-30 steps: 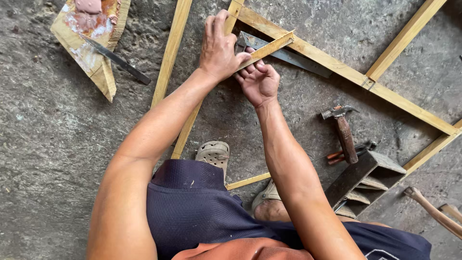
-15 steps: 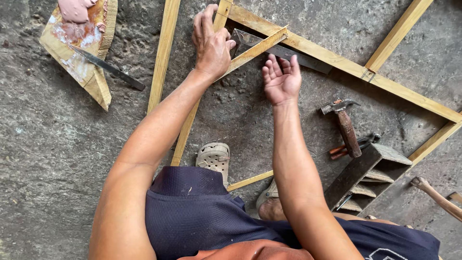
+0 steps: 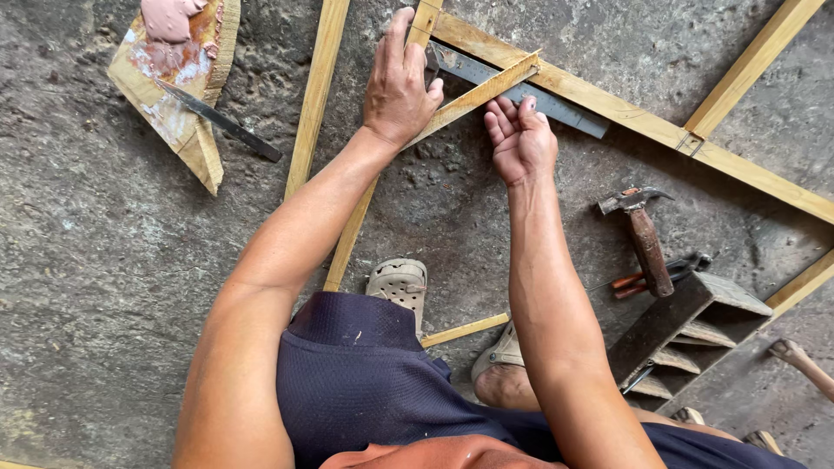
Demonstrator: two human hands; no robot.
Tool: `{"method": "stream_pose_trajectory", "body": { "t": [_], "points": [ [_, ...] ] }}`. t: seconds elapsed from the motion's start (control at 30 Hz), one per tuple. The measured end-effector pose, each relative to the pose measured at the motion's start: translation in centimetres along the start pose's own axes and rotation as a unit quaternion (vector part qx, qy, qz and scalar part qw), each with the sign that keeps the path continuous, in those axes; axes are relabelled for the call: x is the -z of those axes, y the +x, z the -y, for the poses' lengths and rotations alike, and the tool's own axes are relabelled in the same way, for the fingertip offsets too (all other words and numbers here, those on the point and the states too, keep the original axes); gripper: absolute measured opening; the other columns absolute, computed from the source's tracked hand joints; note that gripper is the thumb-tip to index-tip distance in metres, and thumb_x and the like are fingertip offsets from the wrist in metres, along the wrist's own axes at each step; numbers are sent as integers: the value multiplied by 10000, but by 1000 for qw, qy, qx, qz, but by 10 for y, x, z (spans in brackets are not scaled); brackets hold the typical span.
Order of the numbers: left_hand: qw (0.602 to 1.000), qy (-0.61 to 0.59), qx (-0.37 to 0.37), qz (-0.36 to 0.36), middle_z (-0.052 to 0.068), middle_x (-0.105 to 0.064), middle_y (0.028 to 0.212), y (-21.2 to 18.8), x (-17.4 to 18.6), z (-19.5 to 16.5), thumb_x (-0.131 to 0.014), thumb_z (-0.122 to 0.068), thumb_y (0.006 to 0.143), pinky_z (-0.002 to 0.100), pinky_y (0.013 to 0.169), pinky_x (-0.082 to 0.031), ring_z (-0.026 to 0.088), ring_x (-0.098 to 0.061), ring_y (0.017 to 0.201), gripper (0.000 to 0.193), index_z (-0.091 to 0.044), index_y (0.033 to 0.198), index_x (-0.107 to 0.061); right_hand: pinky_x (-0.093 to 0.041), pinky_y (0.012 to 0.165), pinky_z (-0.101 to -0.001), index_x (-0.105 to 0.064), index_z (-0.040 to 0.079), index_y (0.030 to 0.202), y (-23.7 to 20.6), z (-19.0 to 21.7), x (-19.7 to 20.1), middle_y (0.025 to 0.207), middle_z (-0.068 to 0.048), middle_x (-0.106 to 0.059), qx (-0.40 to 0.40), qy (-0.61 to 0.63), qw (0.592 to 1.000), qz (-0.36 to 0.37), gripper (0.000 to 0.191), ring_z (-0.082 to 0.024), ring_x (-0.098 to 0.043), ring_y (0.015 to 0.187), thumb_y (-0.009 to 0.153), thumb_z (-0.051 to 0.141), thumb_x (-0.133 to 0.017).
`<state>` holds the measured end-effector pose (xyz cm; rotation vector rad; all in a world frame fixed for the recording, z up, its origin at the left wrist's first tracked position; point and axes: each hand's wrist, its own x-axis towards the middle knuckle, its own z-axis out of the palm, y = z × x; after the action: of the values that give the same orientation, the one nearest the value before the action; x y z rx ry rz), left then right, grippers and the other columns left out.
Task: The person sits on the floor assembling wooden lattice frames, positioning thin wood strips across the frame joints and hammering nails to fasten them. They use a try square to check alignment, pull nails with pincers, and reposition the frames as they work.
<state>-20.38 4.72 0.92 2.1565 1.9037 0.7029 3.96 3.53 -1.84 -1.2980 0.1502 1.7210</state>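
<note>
Rough grey concrete floor (image 3: 104,287) carries everything here. Nearest, two sandalled feet (image 3: 400,282) sit by a dark wooden tool tray (image 3: 686,334), a hammer (image 3: 645,236) just beyond it. Both arms stretch forward: the left hand (image 3: 401,85) lies flat, fingers together, pressing the diagonal wooden strip (image 3: 473,94); the right hand (image 3: 521,137), loosely curled, touches the strip's underside. Behind lies a steel square (image 3: 556,106), against the wooden frame (image 3: 625,113).

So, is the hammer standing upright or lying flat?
Lying flat. The hammer rests on its side on the concrete floor, its brown handle along the ground, no hand on it.
</note>
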Motion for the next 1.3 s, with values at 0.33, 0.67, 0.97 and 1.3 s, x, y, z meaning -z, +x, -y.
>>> {"method": "stream_pose_trajectory", "body": {
  "t": [0.33, 0.67, 0.97, 1.3],
  "points": [
    [1000, -3, -23, 12, 158, -466, 1362, 4, -4, 7, -850, -210, 886, 385, 1016, -545, 305, -573, 1176, 382, -5, 1107, -616, -656, 811, -425, -530, -8, 1129, 0, 2, -9, 1120, -228, -728, 4, 0, 1000, 17, 243, -328, -764, 989, 1060, 224, -530],
    [999, -34, -20, 10, 123, -509, 1354, 7, 10, 2, -889, -200, 836, 437, 964, -546, 330, -594, 1149, 373, -50, 1052, -624, -663, 798, -426, -550, 7, 1069, -7, 8, -3, 1128, -229, -729, 4, -17, 998, 59, 163, -317, -763, 959, 1055, 169, -549],
    [999, -17, -33, 20, 125, -501, 1359, 3, 6, 7, -853, -154, 855, 405, 949, -582, 288, -612, 1135, 299, -49, 1003, -616, -665, 802, -407, -576, -7, 1080, -16, 5, -6, 1140, -219, -726, 22, -11, 998, 57, 197, -296, -764, 973, 1057, 188, -553],
    [999, -7, -34, 12, 118, -504, 1310, 4, 6, 8, -844, -151, 843, 404, 897, -595, 285, -637, 1078, 299, -47, 992, -606, -660, 819, -408, -580, -8, 1089, -17, 5, 2, 1158, -215, -728, 34, -27, 997, 65, 182, -287, -769, 983, 1051, 169, -558]
  ]
}}
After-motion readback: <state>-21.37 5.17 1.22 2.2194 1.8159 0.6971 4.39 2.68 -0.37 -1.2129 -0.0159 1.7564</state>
